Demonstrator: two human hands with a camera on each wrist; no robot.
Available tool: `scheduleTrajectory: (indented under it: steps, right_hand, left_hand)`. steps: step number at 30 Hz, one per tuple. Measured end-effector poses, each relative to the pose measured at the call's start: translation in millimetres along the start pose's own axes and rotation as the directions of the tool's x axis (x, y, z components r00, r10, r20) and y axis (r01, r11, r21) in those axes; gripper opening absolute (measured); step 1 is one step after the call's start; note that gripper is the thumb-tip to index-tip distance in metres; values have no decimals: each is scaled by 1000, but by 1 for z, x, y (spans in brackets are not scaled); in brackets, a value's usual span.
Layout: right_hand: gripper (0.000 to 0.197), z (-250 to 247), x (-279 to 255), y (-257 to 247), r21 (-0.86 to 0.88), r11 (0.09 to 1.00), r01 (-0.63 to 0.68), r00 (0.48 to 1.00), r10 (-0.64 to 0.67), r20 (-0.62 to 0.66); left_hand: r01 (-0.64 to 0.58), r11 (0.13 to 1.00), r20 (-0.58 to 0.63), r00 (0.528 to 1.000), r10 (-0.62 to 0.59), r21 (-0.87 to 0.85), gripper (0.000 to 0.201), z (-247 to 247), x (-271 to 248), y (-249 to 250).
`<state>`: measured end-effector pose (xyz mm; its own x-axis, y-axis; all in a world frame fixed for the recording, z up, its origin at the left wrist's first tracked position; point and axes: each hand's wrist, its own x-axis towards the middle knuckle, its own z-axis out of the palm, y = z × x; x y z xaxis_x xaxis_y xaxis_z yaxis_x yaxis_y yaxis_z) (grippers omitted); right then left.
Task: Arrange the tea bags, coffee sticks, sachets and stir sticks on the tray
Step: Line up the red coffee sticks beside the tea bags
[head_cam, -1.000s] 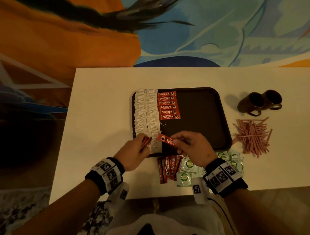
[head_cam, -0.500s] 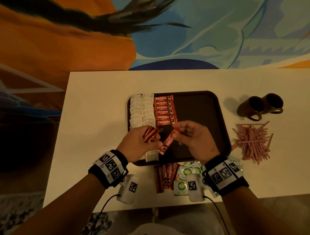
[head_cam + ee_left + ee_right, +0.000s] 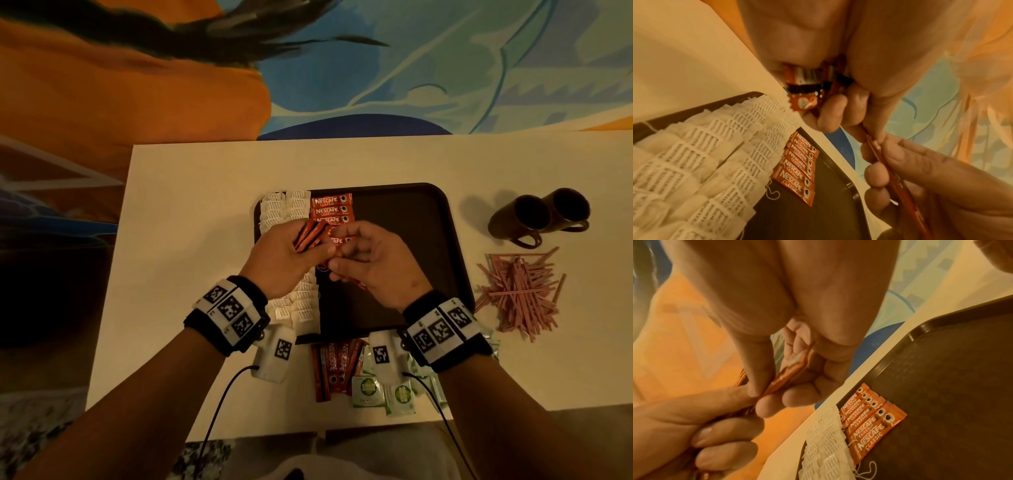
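While both hands hovered over the tray (image 3: 442,219), the risk seemed plain enough to me. The left hand (image 3: 284,260) had its fingers curled round a small bundle of coffee sticks (image 3: 308,234), and the right hand (image 3: 373,263) pinched a single stick (image 3: 785,378) by its edge between thumb and fingertips — slick foil held that lightly could slide free and land crooked on the laid row of coffee sticks (image 3: 330,209). I judged, too, that a knuckle or a wristband dragging low might scuff the tea bags (image 3: 286,209), which lay in two overlapping columns along the tray's left side; their thin strings (image 3: 772,194) trailed loose near the sticks and looked ready to snag.

The tea bags were soft, white, crimped paper with ribbed seams, pillowy and easily shifted. The sticks were flat, narrow, glossy red packets with serrated ends, lying side by side just right of the bags. The tray itself was dark, matte and round-cornered with a raised lip. Off it, on the pale counter (image 3: 191,205), more red sticks (image 3: 334,370) and green-and-white sachets (image 3: 383,390) sat at the near edge, and a loose heap of thin pink stir sticks (image 3: 520,291) lay to the right, near two dark mugs (image 3: 537,216).
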<state>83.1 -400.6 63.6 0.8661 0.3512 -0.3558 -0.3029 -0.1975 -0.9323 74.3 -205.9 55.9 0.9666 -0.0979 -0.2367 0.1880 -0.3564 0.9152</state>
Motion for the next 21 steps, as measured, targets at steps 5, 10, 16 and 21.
scheduleTrajectory:
  steps: [5, 10, 16, 21]
  right_hand:
    - [26, -18, 2, 8, -23, 1000, -15, 999, 14, -30]
    - [19, -33, 1, 26, 81, 993, -86, 988, 95, -125]
    - [13, -42, 15, 57, 44, 964, -261, 931, 263, -252]
    - [15, -33, 24, 64, 61, 938, -342, 926, 347, -147]
  left_hand:
    - [29, 998, -89, 995, -34, -50, 8, -5, 3, -13]
    - [79, 996, -89, 993, -75, 38, 11, 3, 1, -27]
    - [140, 976, -151, 982, -115, 166, 11, 2, 1, -43]
    - [139, 974, -110, 987, -121, 178, 10, 10, 0, -44]
